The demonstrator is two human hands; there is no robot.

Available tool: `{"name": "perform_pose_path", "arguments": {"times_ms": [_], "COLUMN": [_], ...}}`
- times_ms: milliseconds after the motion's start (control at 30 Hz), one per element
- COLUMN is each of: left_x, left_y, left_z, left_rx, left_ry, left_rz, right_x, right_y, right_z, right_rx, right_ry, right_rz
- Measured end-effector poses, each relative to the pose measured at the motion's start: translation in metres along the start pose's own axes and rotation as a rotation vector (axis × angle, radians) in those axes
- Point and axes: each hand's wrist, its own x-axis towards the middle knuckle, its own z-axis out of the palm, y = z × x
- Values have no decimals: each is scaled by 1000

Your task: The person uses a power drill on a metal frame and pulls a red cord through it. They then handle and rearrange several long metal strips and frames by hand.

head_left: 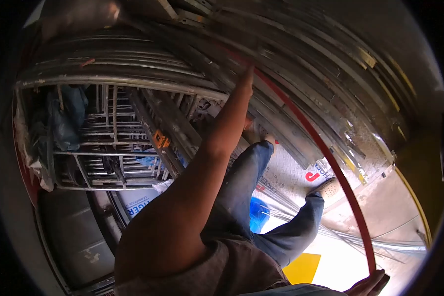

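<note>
A long red strip (313,133) bows across the view from the upper middle down to the lower right. At its lower end my right hand (371,284) is closed round it, close to the bottom edge. My left arm stretches up and forward, and my left hand (250,74) is beside the strip's upper part. Its fingers are lost in shadow and blur, so their grip cannot be made out. Long metal bars (301,64) lie beneath and beyond the strip.
Metal frames (108,133) with a dark plastic bag (67,118) stand at left. An orange object (161,139) lies on bars there. My legs are bent at centre, near a blue object (258,214), thin rods (380,242) and a yellow sheet (302,268).
</note>
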Motion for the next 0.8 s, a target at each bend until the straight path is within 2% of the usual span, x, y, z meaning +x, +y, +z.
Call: {"name": "perform_pose_path", "arguments": {"times_ms": [33, 67, 133, 167, 233, 267, 300, 333, 367, 400, 433, 467, 500, 533, 567, 600, 667, 700, 733, 800], "left_x": [-6, -11, 6, 4, -32, -57, -99, -144, -168, -180, -199, -215, -232, -250, -268, -277, -276, -264, -248, -218], "left_y": [3, 6, 10, 4, -2, 8, 4, 0, -13, -31, -40, -47, -58, -74, -84, -88, -92, -84, -71, -13], "left_z": [10, 20, 33, 39, 43, 47, 47, 47, 55, 59, 68, 80, 91, 97, 99, 103, 94, 87, 77, 54], "left_rx": [204, 410, -424, -435, -532, -575, -568, -561, -593, -602, -620, -616, -634, -695, -683, -676, -633, -645, -646, -751], "left_ry": [44, 101, -248, -255, -114, -46, -74, -103, -9, -44, -56, -21, -25, -66, -79, -102, -128, -215, -305, -309], "left_rz": [60, 112, -179, -193, -66, 11, -25, -61, -136, -155, -162, -157, -156, -223, -250, -265, -322, -255, -183, -100], "right_x": [0, 2, 2, 3, 10, 25, 40, 45, 51, 54, 50, 39, 27, 16, 6, 0, 13, 15, 18, 44], "right_y": [-12, -19, -34, -42, -60, -53, -49, -41, -22, 5, -4, -14, -55, -76, -123, -128, -111, -117, -116, -75], "right_z": [-6, -7, -10, -15, -35, -42, -47, -37, -50, -75, -77, -84, -83, -78, -59, -51, -61, -66, -79, -160], "right_rx": [6, 1, -20, -42, -97, -251, -399, -392, -533, -673, -848, -827, -872, -778, -737, -880, -891, -887, -756, -915], "right_ry": [-17, 26, 116, 154, 210, 93, -8, 52, -78, -200, -317, -339, -463, -460, -504, -531, -551, -590, -547, -582], "right_rz": [-73, 3, 160, 239, 394, 321, 233, 119, 29, -64, -248, -442, -242, -387, -353, -333, -486, -503, -391, -409]}}
